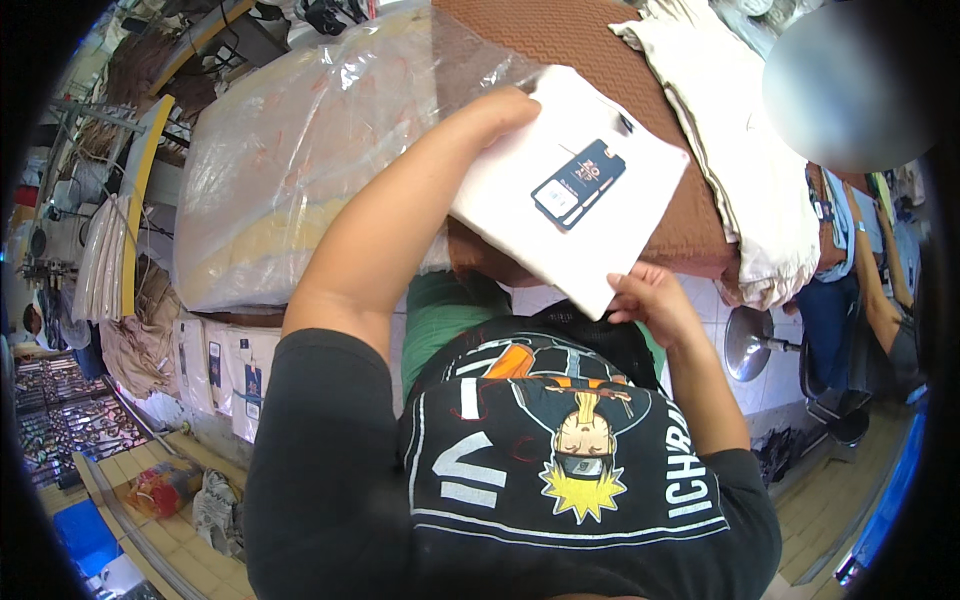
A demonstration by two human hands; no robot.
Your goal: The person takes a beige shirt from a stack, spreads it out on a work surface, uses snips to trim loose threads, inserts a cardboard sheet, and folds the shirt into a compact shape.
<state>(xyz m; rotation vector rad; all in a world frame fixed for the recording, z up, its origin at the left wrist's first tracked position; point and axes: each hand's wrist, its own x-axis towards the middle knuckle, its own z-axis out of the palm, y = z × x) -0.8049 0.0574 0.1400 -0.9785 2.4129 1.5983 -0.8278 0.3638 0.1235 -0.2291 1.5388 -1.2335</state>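
A folded white garment [510,190] with a dark blue hang tag [580,185] is held tilted over the near edge of the brown-covered table. At its far left edge, my left hand [508,112] grips it, the fingers hidden behind the cloth. My right hand [655,302] pinches the near right corner between thumb and fingers. A small dark label [625,123] shows near the far edge of the garment.
Clear plastic [310,150] covers a padded surface on the left. Brown textured cloth [590,40] lies beyond, with cream garments [735,130] piled at right. Tagged folded garments [195,365] sit lower left. A metal stool [748,343] and another person's arm [878,300] are at right.
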